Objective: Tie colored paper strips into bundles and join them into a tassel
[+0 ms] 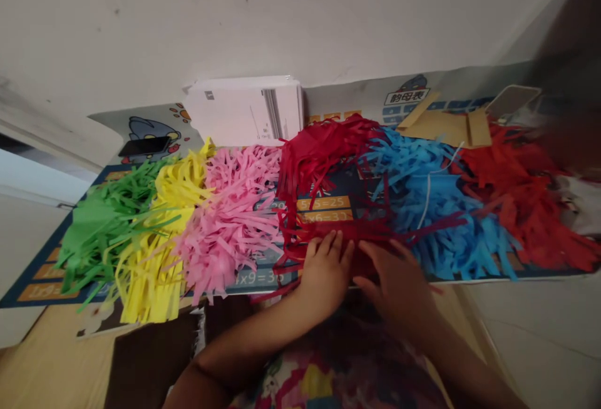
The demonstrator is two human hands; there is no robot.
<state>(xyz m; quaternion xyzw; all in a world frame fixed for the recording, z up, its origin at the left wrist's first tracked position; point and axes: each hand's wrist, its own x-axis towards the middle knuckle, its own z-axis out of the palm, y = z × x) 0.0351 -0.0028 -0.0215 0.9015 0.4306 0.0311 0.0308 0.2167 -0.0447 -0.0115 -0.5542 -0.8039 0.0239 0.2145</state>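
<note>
My left hand (327,268) rests on a dark red fringed strip of tissue paper (370,232) near the front edge of the table, its fingers laid out flat on it. Beside it, my right hand (399,277) touches the same strip with thumb and fingers apart. The strip's cut ends spread out to both sides. Just beyond lies another bunch of dark red fringed paper (323,146). Pink fringed paper (235,215) is to the left of my hands, and blue fringed paper (451,227) with a white string (426,199) is to the right.
Yellow fringed paper (162,252) and green fringed paper (113,218) lie farther left, orange-red fringed paper (526,202) at right. A white box (239,108) stands against the wall. A black phone-like object (145,146) is at back left, brown cardboard (441,127) at back right. A printed mat covers the table.
</note>
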